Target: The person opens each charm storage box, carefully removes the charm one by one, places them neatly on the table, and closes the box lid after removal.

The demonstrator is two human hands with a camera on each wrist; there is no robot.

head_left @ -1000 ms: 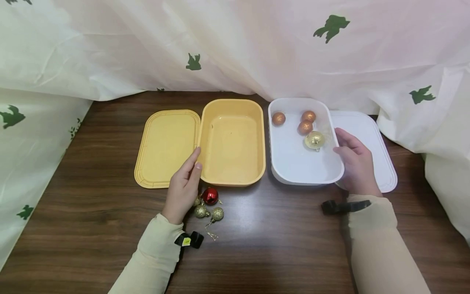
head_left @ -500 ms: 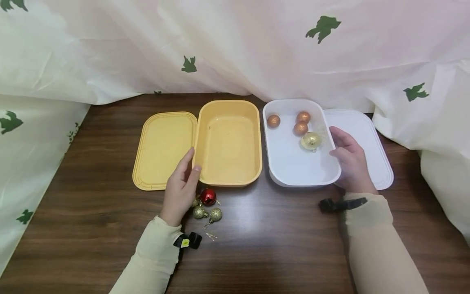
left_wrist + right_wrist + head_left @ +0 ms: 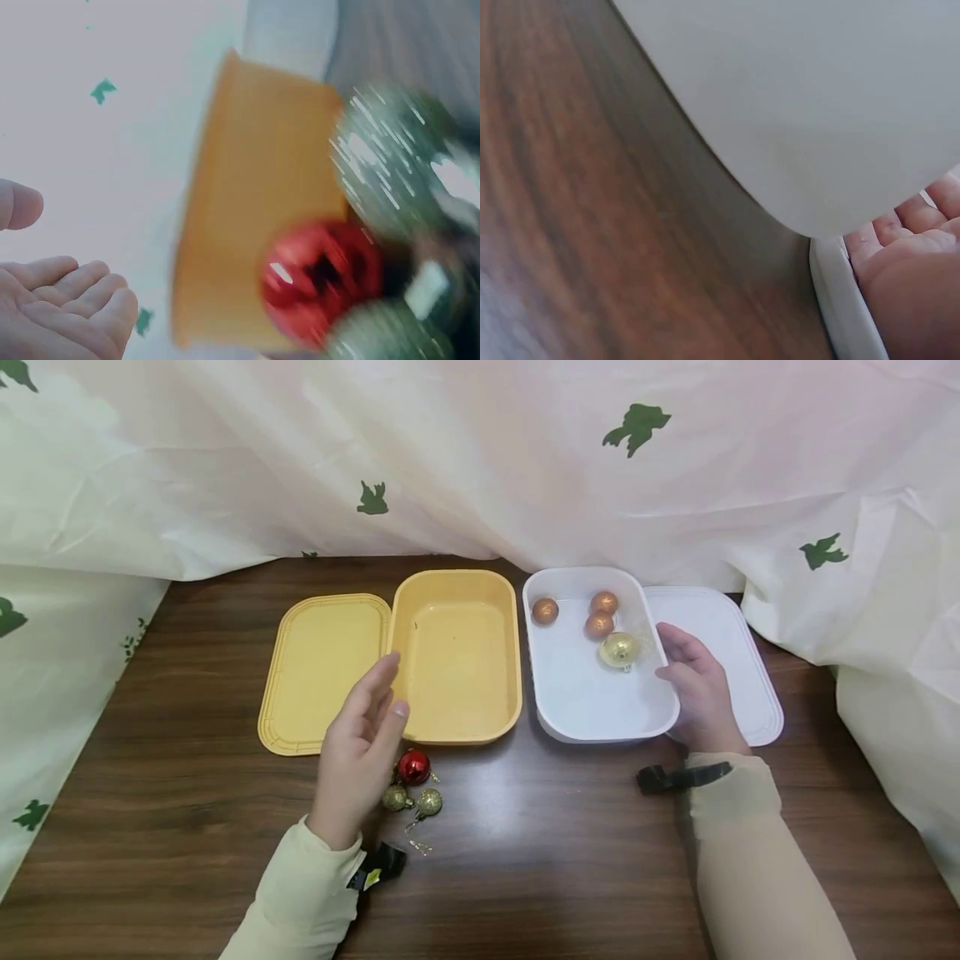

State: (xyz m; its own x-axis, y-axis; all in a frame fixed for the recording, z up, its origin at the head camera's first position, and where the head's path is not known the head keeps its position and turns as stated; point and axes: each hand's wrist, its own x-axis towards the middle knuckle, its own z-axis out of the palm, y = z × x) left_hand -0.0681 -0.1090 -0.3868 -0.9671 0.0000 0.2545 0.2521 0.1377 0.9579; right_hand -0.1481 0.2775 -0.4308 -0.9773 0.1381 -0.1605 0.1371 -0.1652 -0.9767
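We list, right of centre in the frame, one white box holding three copper balls and one gold bauble, the right hand at its right wall, fingers spread against it; at centre, one yellow box, the left hand by its lower-left edge, fingers loosely parted, pinching nothing. Lower centre, on the bench: one red ball and two glitter balls. We judge the step as steadying the boxes, the next move as calling for a left-hand pinch on the red ball.

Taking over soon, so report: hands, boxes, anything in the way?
Left hand empty, near yellow box. Right hand against white box. Both uncovered. Red bauble near yellow box, nothing plainly blocking.
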